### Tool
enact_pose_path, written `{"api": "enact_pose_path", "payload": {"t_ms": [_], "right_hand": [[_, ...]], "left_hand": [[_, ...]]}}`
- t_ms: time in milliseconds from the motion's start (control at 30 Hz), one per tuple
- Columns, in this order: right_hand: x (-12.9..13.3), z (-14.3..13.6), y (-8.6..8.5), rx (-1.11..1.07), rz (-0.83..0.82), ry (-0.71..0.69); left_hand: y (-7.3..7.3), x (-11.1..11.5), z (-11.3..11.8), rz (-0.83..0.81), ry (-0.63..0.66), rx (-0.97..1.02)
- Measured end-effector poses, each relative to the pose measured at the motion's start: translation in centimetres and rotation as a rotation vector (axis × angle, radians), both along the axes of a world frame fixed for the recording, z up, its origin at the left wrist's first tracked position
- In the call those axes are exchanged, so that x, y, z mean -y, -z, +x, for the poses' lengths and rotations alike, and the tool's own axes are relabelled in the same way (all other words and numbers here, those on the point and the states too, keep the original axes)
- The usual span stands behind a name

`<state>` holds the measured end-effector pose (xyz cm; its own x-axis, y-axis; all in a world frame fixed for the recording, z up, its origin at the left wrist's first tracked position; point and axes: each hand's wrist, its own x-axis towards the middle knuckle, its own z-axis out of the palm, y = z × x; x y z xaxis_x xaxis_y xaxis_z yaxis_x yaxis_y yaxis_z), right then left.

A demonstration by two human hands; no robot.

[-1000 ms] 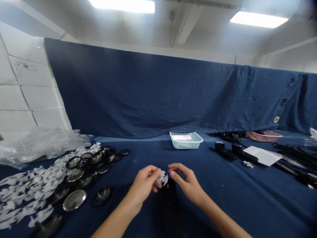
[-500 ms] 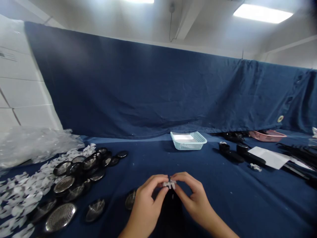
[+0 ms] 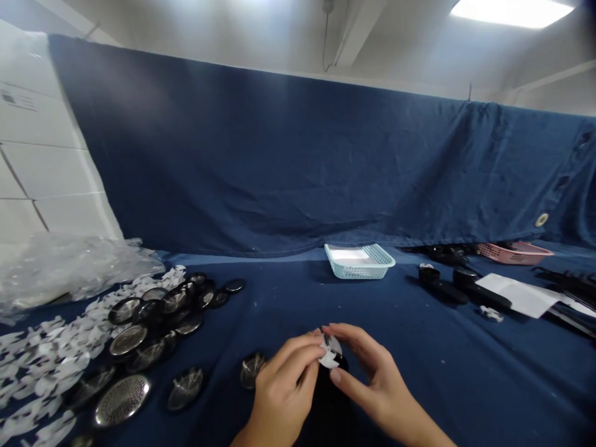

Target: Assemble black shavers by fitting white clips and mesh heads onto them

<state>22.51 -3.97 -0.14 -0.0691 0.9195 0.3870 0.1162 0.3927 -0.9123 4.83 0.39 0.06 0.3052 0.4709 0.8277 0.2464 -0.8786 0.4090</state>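
A small white round plastic piece [image 3: 331, 352] with a notched edge sits between my two hands, over a dark shape whose kind I cannot make out. My left hand [image 3: 291, 380] pinches the piece's left side with bent fingers. Around its right side curve the thumb and forefinger of my right hand [image 3: 375, 375], at its upper and lower edges. Close to my left wrist lies a shiny black round cap [image 3: 252, 370], partly covered by the hand. Another such cap [image 3: 185, 389] lies further left.
Left are a pile of black round caps [image 3: 175, 302], a perforated metal disc [image 3: 123, 400], loose white plastic pieces [image 3: 49, 347] and clear plastic bags [image 3: 84, 264]. A light-blue basket [image 3: 361, 272] stands behind my hands. Black handled parts [image 3: 444, 290], white paper [image 3: 516, 295] and a pink basket [image 3: 516, 254] are right.
The white piece has turned from edge-on to show its round face. My left fingers have closed over its left side, and the right hand has opened wider around it. The view has shifted slightly.
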Motion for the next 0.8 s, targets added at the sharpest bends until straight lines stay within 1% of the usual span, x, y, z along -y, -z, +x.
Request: {"api": "enact_pose_path", "payload": {"t_ms": [67, 133, 233, 333, 433, 500, 567, 667, 800], "right_hand": [[0.0, 0.1, 0.2, 0.042, 0.009, 0.044], [-0.2, 0.2, 0.4, 0.034, 0.011, 0.053], [-0.6, 0.7, 0.5, 0.021, 0.010, 0.067], [-1.1, 1.1, 0.5, 0.084, -0.013, 0.098], [-1.3, 1.2, 0.6, 0.115, -0.085, 0.059], [-1.4, 1.1, 0.7, 0.029, -0.165, 0.003], [-1.4, 0.9, 0.6, -0.116, -0.261, -0.042], [-1.3, 0.9, 0.3, -0.258, -0.362, -0.068], [-1.1, 1.0, -0.2, -0.285, -0.412, -0.094]], "left_hand": [[0.0, 0.0, 0.1, -0.020, 0.004, -0.003], [0.1, -0.1, 0.1, -0.051, 0.010, -0.024], [0.5, -0.2, 0.1, -0.145, -0.013, -0.103], [0.9, -0.3, 0.1, -0.311, -0.062, -0.177], [1.1, -0.3, 0.2, -0.526, -0.067, -0.173], [1.1, -0.3, 0.2, -0.659, -0.024, -0.141], [0.9, -0.2, 0.4, -0.742, 0.038, -0.110], [0.8, 0.1, 0.5, -0.772, 0.075, -0.091], [1.0, 0.4, 0.7, -0.725, 0.028, -0.095]]}}
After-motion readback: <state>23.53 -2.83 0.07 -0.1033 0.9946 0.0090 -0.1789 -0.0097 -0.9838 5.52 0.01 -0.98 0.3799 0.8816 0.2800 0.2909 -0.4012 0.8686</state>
